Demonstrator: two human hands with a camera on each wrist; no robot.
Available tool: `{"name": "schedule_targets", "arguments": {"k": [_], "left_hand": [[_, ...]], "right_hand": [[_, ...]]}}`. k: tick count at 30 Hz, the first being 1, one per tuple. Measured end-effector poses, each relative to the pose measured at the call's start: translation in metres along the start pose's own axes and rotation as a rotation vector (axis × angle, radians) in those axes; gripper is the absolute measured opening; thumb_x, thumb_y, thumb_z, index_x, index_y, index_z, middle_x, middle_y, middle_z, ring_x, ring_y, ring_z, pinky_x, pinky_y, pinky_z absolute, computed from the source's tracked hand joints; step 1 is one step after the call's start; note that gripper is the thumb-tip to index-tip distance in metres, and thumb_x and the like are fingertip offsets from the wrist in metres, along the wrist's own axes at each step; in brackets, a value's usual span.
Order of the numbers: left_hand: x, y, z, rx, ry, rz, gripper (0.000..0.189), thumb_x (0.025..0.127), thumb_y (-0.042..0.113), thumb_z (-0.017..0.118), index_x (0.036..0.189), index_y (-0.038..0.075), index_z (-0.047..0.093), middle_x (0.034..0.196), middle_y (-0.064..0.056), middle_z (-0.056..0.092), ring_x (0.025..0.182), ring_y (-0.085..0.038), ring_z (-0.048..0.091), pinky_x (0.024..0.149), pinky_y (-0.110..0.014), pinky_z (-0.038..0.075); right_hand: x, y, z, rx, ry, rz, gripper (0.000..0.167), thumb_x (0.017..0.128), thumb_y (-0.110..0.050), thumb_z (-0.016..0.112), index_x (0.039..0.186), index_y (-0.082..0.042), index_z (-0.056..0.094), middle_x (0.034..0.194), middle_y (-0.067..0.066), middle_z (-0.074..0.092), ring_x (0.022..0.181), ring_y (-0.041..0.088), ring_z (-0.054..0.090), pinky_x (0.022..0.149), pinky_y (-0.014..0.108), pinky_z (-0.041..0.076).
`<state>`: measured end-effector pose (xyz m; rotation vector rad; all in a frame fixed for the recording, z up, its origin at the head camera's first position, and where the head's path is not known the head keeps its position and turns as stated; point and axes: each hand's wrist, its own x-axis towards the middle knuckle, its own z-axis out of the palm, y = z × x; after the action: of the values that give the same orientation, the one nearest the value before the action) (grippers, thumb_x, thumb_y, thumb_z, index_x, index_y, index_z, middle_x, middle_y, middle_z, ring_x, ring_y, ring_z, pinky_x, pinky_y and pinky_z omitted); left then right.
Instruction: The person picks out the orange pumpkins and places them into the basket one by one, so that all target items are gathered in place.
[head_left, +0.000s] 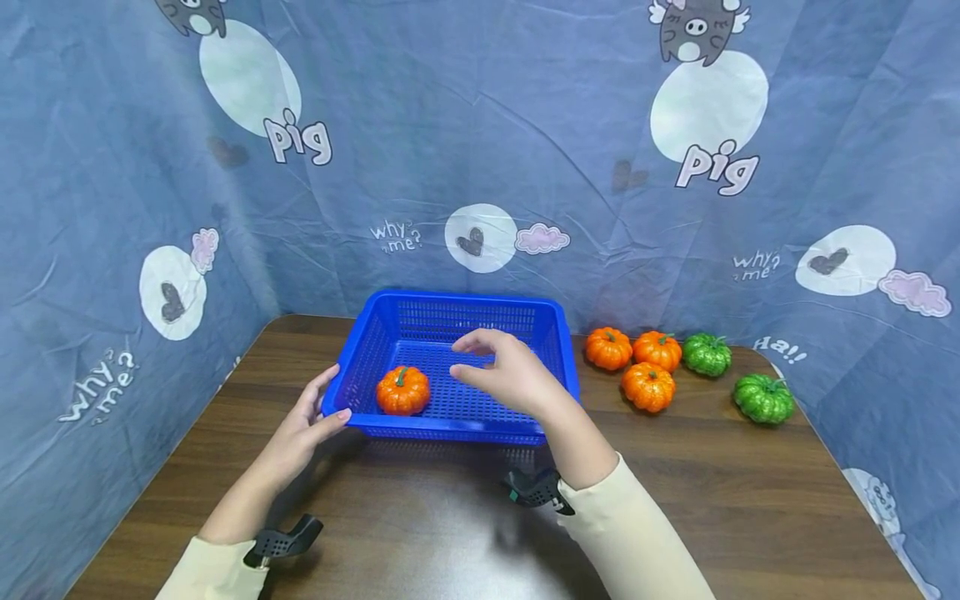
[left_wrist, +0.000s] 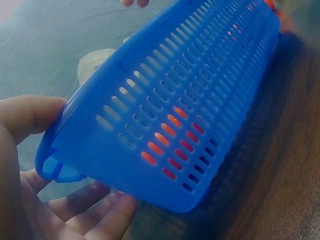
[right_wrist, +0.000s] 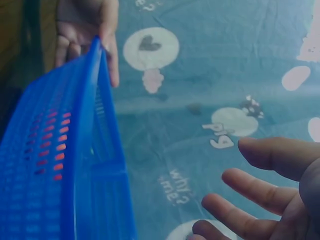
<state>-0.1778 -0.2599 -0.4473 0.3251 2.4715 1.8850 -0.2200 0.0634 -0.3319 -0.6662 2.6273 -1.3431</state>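
Note:
A blue plastic basket (head_left: 457, 427) with slotted walls stands on the table, with one small orange pumpkin (head_left: 402, 393) in its front left part. At the basket's front left corner my left hand (head_left: 300, 433) grips the rim, thumb on top and fingers around the outside. My right hand (head_left: 513, 377) is over the basket's right half, fingers apart and slightly bent, holding nothing. Through the slots in the left wrist view, orange patches of the pumpkin (left_wrist: 168, 130) show.
Right of the basket, three orange pumpkins (head_left: 648, 387) sit close together beside a green pumpkin (head_left: 707, 356). Another green pumpkin (head_left: 763, 399) lies near the right edge of the wooden table (head_left: 420, 517). A blue printed cloth (head_left: 480, 150) hangs behind and at the sides.

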Motion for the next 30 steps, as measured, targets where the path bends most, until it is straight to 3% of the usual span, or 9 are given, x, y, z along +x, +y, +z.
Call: {"name": "schedule_targets", "arguments": {"k": [15,23,30], "left_hand": [[-0.001,-0.001,0.000,-0.008,-0.001,-0.002,0.070,0.104,0.017,0.053,0.160,0.009,0.011,0.151,-0.032,0.031,0.124,-0.029,0.051,0.091,-0.016,0.047],[0.000,0.000,0.001,-0.001,0.003,-0.008,0.070,0.104,0.016,0.053,0.160,0.009,0.011,0.151,-0.032,0.031,0.129,-0.047,0.043,0.090,-0.015,0.046],[0.000,0.000,0.001,-0.001,0.005,-0.008,0.071,0.103,0.016,0.053,0.160,0.008,0.011,0.150,-0.032,0.032,0.128,-0.047,0.044,0.090,-0.015,0.047]], "right_hand": [[-0.022,0.023,-0.030,0.006,0.039,-0.008,0.030,0.093,-0.028,0.073,0.119,-0.014,0.069,0.127,0.005,0.064,0.124,0.030,0.056,0.100,0.045,0.049],[-0.032,0.042,-0.047,-0.003,0.087,0.018,0.028,0.094,-0.025,0.072,0.118,-0.012,0.068,0.127,0.007,0.063,0.124,0.033,0.056,0.100,0.047,0.050],[-0.041,0.054,-0.061,-0.034,0.120,0.039,0.029,0.095,-0.025,0.070,0.119,-0.010,0.067,0.125,0.010,0.064,0.112,0.030,0.062,0.095,0.047,0.052]]}}
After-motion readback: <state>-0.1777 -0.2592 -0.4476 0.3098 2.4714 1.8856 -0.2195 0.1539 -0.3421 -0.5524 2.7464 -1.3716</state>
